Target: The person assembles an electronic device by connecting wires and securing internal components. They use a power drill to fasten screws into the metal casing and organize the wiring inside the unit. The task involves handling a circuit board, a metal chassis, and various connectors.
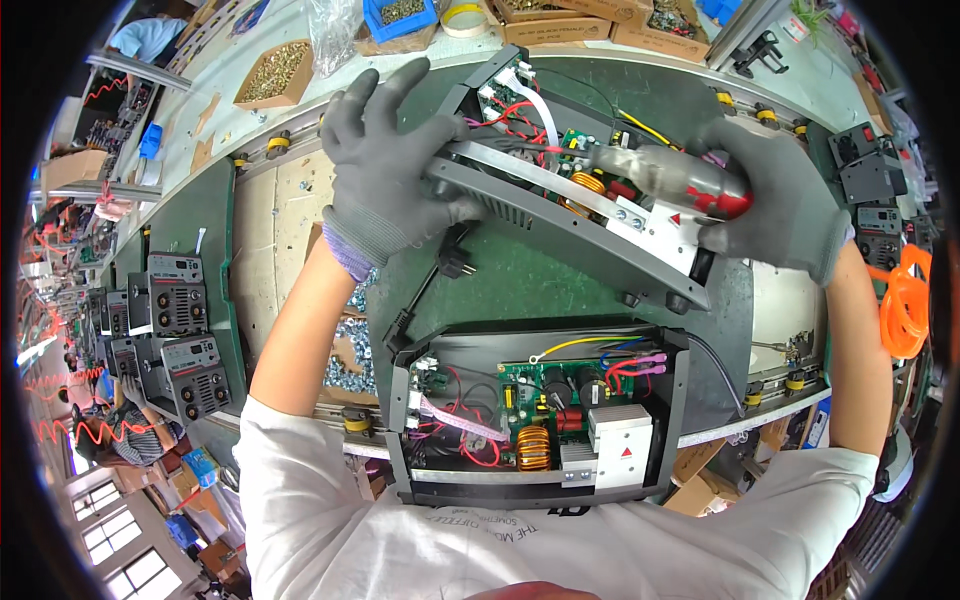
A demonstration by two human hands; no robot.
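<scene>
A black metal housing [560, 232] with an open top stands tilted ahead of me, circuit board and wires inside. My left hand [385, 165], in a grey glove, grips its left corner; thumb and forefinger straddle the side wall while the other fingers stretch upward. In my gloved right hand [780, 195] is a silver and red power screwdriver [660, 178], lying over the housing with its bit toward my left hand. Where the bit's tip touches cannot be made out. Close to my body sits a second open housing [535, 490], with a copper coil [534, 448] and a heat sink [620, 435].
A power plug [455, 262] and cord lie on the green board [560, 285]. Loose screws [350, 360] fill a box at left. Finished-looking units [185, 300] stand further left. Parts boxes [275, 75] line the far bench. Orange coiled hose [905, 305] hangs at right.
</scene>
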